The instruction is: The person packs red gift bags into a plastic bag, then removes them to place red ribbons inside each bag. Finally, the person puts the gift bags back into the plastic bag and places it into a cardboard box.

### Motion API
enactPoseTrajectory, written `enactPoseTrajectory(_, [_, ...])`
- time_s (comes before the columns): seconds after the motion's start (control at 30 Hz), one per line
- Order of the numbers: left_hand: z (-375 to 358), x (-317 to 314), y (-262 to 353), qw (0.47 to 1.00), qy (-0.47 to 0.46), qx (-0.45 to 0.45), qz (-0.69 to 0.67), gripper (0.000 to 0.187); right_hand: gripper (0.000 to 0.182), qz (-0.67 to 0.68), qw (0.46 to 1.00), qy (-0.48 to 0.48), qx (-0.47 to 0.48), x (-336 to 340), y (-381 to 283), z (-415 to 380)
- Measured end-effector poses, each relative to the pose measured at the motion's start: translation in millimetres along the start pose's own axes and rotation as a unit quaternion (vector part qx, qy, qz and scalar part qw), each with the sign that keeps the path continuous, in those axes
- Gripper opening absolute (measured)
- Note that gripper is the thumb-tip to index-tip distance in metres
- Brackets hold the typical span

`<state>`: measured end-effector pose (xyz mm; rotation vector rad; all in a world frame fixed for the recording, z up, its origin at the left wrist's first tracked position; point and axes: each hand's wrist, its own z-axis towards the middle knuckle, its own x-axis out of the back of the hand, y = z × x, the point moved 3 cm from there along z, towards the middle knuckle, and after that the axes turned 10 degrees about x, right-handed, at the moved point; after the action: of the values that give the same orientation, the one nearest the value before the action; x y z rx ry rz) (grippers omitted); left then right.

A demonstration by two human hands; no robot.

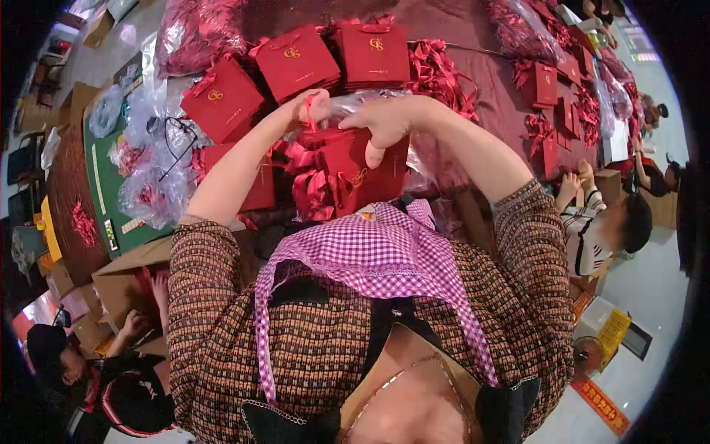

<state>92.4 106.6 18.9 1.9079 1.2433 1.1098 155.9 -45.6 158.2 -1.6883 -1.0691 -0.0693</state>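
Red bag (381, 181) directly under the right hand's (390, 117) fingers (375, 154), touching them

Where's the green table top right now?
In the head view, the green table top is on the left side, past the person's left arm, under clear plastic bags and just above an open cardboard box.

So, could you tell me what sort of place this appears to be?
Probably a packing or hand-assembly workshop: stacks of matching red bags and clear plastic sacks lie on the table, with an open cardboard box nearby.
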Motion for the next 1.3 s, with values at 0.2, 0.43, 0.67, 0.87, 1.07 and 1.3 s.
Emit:
enactPoseTrajectory(0.2, [16.7, -0.8, -4.9, 0.996, -0.042, -0.064, -0.039, 0.016, 0.094, -0.033, 0.996, -0.079, 0.005, 4.9, 24.0, 38.0])
enactPoseTrajectory(0.43, [2.6, 3.5, -4.9, 0.995, 0.054, 0.085, 0.000, 0.041, 0.100, 0.029, 0.985, -0.150, -0.085, 14.2, 36.7, 35.7])
enactPoseTrajectory(0.67, [5.4, -4.9, -1.4, 1.000, 0.007, -0.017, -0.001, 0.028, 0.102, 0.010, 0.989, -0.129, -0.065, 4.7, 84.6, 38.0])
enactPoseTrajectory(0.87, [-6.2, -3.0, 10.9, 0.996, 0.024, 0.006, -0.088, 0.014, 0.112, 0.008, 0.973, -0.187, -0.134, 32.4, 34.8, 20.3])
enactPoseTrajectory(1.07, [8.5, -8.1, -21.9, 0.975, 0.045, -0.020, -0.216, 0.010, 0.102, -0.010, 0.984, -0.128, -0.125, 21.3, 56.4, 36.3])
enactPoseTrajectory(1.3, [-9.9, -4.5, 2.6, 0.985, 0.111, 0.095, -0.096, 0.013, 0.088, -0.063, 0.984, -0.123, -0.110, 12.2, 71.2, 40.6])
